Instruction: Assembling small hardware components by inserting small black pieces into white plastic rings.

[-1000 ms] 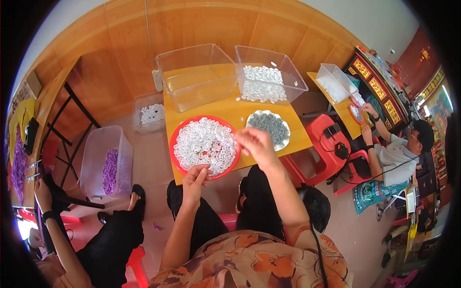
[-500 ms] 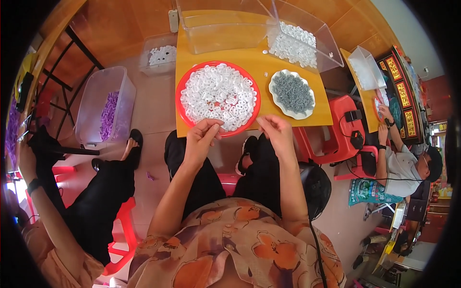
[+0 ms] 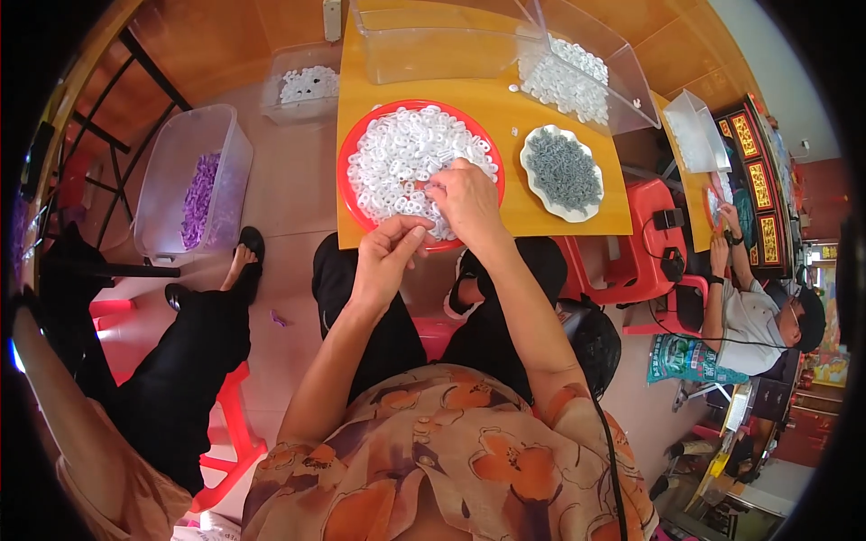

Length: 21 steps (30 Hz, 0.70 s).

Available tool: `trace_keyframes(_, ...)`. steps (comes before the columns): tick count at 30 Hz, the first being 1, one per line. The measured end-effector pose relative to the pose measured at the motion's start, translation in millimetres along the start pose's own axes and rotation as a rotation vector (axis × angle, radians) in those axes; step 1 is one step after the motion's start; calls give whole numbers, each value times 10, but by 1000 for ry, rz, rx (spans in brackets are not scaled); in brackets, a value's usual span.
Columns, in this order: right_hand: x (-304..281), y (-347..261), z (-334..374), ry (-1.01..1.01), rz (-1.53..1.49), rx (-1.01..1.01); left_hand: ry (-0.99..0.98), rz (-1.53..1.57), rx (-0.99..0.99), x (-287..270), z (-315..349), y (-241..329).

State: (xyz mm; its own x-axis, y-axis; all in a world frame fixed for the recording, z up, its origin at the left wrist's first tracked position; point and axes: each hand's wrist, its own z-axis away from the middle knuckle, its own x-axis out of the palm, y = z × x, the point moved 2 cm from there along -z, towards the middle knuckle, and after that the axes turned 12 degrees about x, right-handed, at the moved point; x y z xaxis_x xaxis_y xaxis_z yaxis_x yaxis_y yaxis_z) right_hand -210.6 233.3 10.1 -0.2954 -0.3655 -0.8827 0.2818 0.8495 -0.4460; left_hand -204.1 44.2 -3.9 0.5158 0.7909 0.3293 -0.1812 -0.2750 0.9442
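Observation:
A red round tray (image 3: pixel 344 171) on the table holds a heap of small white plastic pieces (image 3: pixel 397 149) with holes in them. At the tray's near edge my left hand (image 3: pixel 391 257) is closed, thumb against fingertips; whatever sits in that pinch is too small to make out. My right hand (image 3: pixel 467 206) reaches over the tray, its bent fingertips down among the white pieces near a patch of bare red. Its fingers are drawn together, and what they grip is hidden. To the right of the tray stands a white scalloped dish (image 3: pixel 539 189) full of small grey pieces (image 3: pixel 564 167).
Clear bins stand at the table's (image 3: pixel 505 117) far side, one holding white pieces (image 3: pixel 573 86). On the floor at left is a clear tub (image 3: pixel 153 216) with purple pieces. Red stools (image 3: pixel 645 225) flank me. Another person sits at left, and a co-worker (image 3: pixel 753 316) at right.
My right hand has moved left and forward from the tray's near right edge into the white pieces. My left hand stays pinched at the near rim. The view has shifted slightly.

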Motion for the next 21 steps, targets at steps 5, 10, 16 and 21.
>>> trace_keyframes(5, 174, 40, -44, 42, 199, -22, -12, 6, 2, 17, -14, 13)
trace_keyframes(10, 69, 22, 8, 105, 40, -15, 86, 44, 30, 71, 4, 3)
trace_keyframes(16, -311, -67, 571, -219, -716, 199, 106, 46, 87, 150, 15, 37)
trace_keyframes(21, -568, -56, 765, -194, -924, 282, 63, 80, 34, 288, 78, 4)
